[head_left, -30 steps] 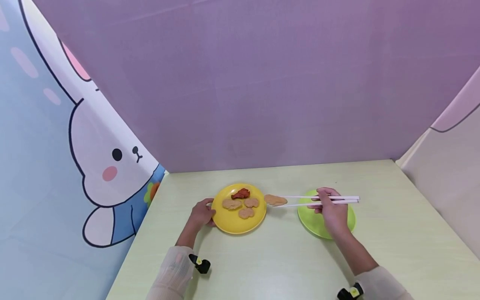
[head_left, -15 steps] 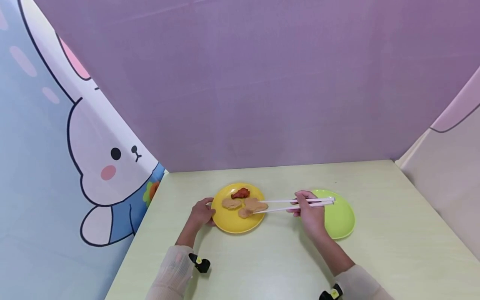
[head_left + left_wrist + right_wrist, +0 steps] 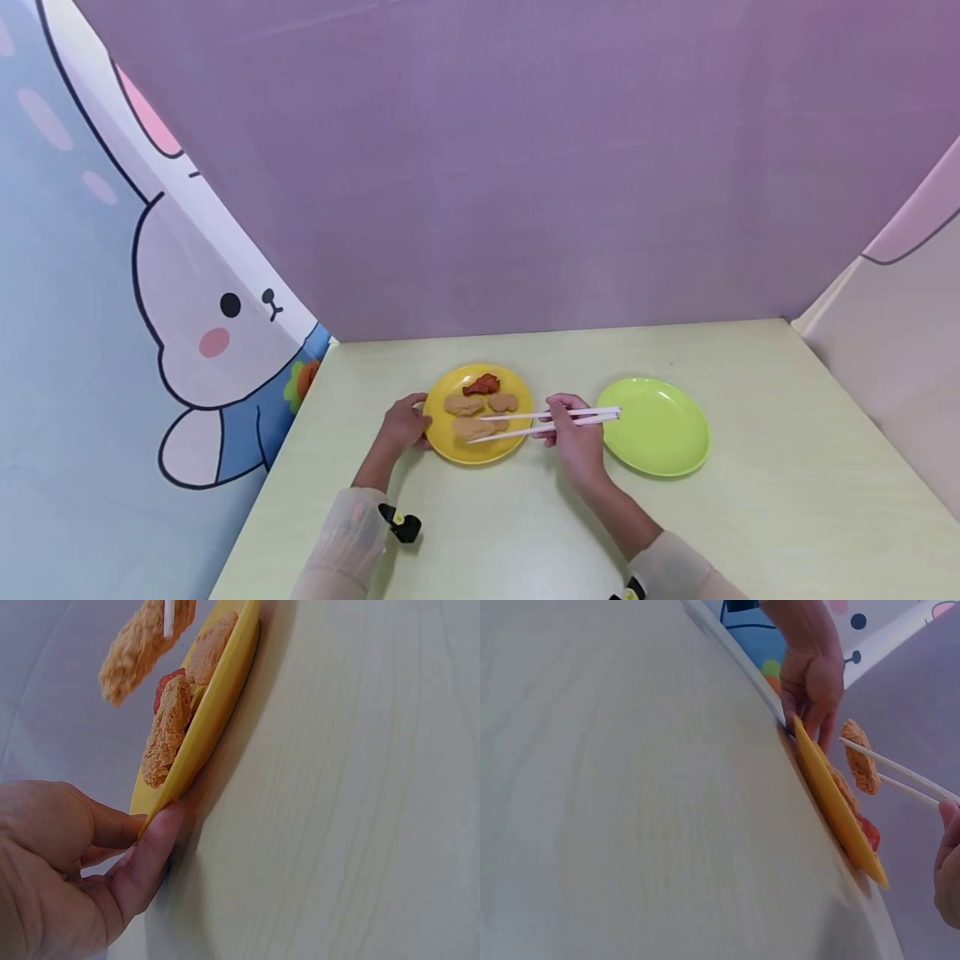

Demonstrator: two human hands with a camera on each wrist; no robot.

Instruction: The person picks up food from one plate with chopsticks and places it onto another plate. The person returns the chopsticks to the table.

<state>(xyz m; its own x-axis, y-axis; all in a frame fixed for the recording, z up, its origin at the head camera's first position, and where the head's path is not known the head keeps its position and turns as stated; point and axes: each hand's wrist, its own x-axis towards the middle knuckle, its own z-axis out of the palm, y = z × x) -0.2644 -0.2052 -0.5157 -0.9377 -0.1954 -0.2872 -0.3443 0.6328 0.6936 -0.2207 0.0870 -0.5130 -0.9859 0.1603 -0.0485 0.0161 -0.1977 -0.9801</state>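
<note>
In the head view my left hand (image 3: 402,423) pinches the left rim of a yellow plate (image 3: 480,455), thumb and fingers on the edge. My right hand (image 3: 576,433) grips a pair of white chopsticks (image 3: 525,415). Between their tips is a fried chicken piece (image 3: 862,757), raised above the plate in both wrist views. On the plate lie more pieces, among them a tan fried chicken piece (image 3: 168,735), a pinkish-tan piece (image 3: 211,649) and a dark red piece (image 3: 482,384). The held piece partly covers another tan one in the head view.
A lime green plate (image 3: 656,429) with nothing on it stands right of the yellow plate, beside my right hand. Both stand on a pale wood-look table (image 3: 525,533). A purple backdrop (image 3: 555,208) rises behind it, and a rabbit-print cloth (image 3: 225,358) hangs at the left.
My right hand has moved left with the chopsticks, carrying the fried chicken piece from beside the yellow plate to over its lower part. The green plate is now uncovered. My left hand stays put.
</note>
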